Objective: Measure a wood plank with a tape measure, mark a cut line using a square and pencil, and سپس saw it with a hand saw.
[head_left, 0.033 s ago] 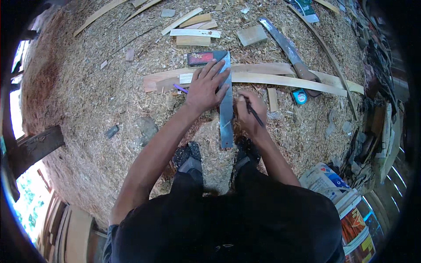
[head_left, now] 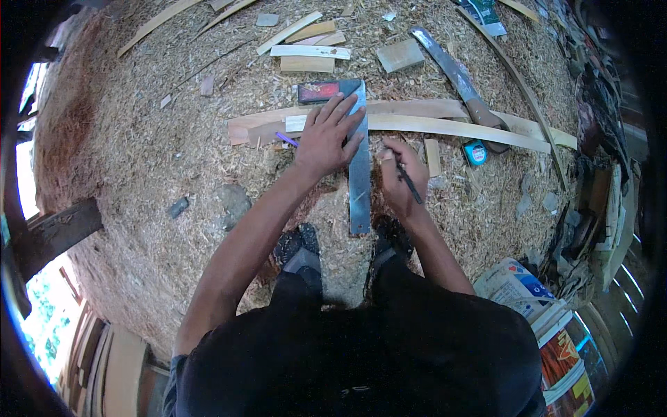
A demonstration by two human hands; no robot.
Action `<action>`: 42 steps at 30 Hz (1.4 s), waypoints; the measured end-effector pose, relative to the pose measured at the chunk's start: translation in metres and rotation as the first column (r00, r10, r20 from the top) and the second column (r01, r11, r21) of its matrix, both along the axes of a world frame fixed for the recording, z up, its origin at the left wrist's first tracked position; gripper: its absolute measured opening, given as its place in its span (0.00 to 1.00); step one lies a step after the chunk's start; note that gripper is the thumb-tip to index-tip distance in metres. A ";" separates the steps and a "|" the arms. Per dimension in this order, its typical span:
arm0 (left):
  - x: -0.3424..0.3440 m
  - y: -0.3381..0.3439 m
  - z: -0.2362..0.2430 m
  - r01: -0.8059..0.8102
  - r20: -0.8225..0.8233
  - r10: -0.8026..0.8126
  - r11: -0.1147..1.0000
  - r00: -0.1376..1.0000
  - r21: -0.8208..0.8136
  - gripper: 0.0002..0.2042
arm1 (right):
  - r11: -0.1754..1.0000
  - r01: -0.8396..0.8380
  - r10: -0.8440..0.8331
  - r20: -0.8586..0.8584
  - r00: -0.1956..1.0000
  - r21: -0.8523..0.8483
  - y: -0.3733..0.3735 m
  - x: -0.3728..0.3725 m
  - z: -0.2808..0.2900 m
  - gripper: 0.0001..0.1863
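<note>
My left hand [head_left: 326,142] lies flat with fingers spread, pressing on a try square [head_left: 359,187] and on the pale wooden strip [head_left: 451,128] beneath it. The square's steel blade crosses the strip and runs toward my feet; its dark stock with a red patch lies beyond my fingertips. Just right of the blade, my right hand [head_left: 403,177] is closed around a dark pencil [head_left: 410,186], apart from the strip. A purple pen-like stick [head_left: 286,140] pokes out beside my left hand. Another wooden strip [head_left: 417,108] lies behind the first.
A handsaw [head_left: 451,73] lies at the far right, its handle across the strips. Nearby are a teal tape measure [head_left: 475,152] and a small wood block [head_left: 432,158]. Wood offcuts [head_left: 306,64] lie farther back. A white bucket [head_left: 511,285] stands at right. Shavings cover the ground.
My right hand with the pencil has shifted slightly right and down, away from the blade. The left hand and the square stay in place.
</note>
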State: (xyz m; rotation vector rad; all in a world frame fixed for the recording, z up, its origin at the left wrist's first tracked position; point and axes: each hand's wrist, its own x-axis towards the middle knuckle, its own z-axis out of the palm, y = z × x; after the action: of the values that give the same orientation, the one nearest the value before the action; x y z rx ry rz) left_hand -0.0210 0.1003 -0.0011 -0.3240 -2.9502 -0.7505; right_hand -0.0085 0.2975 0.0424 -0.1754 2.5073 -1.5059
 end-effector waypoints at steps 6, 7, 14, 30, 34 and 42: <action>0.003 0.001 0.001 0.001 0.006 -0.001 1.000 1.000 -0.022 0.25 | 0.996 0.070 -0.074 -0.088 0.993 -0.051 0.010 -0.003 0.010 0.14; 0.003 0.001 0.001 -0.010 0.023 0.010 1.000 1.000 -0.015 0.25 | 0.997 -0.060 0.067 -0.139 0.988 0.050 0.010 -0.004 0.008 0.18; 0.011 -0.011 -0.008 -0.079 -0.063 0.118 0.894 0.991 0.441 0.18 | 0.985 -0.040 0.048 -0.040 0.998 0.166 -0.030 0.018 0.000 0.35; 0.038 -0.008 0.026 -0.099 -0.076 0.115 0.977 0.990 0.189 0.23 | 0.983 -0.011 0.049 -0.205 0.978 0.183 0.005 0.014 0.000 0.44; 0.052 -0.012 0.033 -0.126 -0.039 0.135 0.975 0.990 0.185 0.23 | 0.985 0.107 -0.093 -0.108 0.990 0.137 0.063 0.046 -0.007 0.42; 0.047 0.002 0.024 0.011 0.036 -0.012 0.999 0.999 0.038 0.30 | 0.972 0.138 -0.101 -0.189 0.977 0.193 0.135 0.103 -0.039 0.43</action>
State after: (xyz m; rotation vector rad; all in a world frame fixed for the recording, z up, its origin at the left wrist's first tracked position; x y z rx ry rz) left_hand 0.0263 0.1023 0.0227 -0.3283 -2.9661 -0.8208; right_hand 0.0946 0.4323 0.0035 -0.1325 2.8433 -1.3132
